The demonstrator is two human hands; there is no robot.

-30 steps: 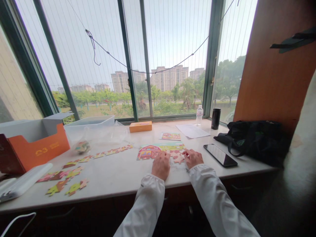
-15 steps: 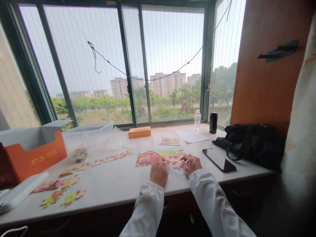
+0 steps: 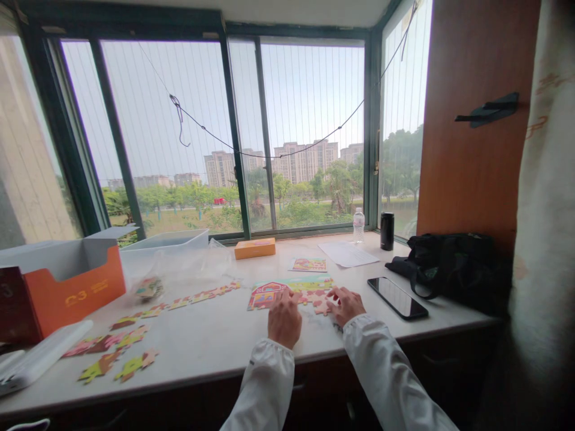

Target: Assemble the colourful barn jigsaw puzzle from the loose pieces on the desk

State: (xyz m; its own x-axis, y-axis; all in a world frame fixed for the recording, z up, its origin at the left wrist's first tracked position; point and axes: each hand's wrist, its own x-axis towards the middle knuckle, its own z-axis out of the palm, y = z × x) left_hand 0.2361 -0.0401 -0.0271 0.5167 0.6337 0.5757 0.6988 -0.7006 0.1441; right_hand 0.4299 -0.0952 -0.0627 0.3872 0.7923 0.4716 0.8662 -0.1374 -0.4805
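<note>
A partly assembled farm jigsaw puzzle (image 3: 287, 292) with a red barn lies flat on the white counter (image 3: 215, 326). My left hand (image 3: 284, 319) rests its fingertips on the puzzle's lower edge, just right of the barn. My right hand (image 3: 345, 305) lies spread on the pink pieces (image 3: 320, 301) at the puzzle's right end. A small picture card (image 3: 309, 264) lies beyond the puzzle. A row of joined pieces (image 3: 197, 296) and a loose group of pieces (image 3: 108, 356) lie to the left.
To the left stand an orange cardboard box (image 3: 67, 287) and a clear plastic tub (image 3: 164, 239). A smartphone (image 3: 398, 298) and black bag (image 3: 449, 272) lie right. Along the window stand an orange box (image 3: 254, 248), water bottle (image 3: 358, 225) and black flask (image 3: 387, 231).
The view has tilted upward, so the counter sits lower in the frame. Both hands stay on the puzzle, with only slight shifts of the fingers.
</note>
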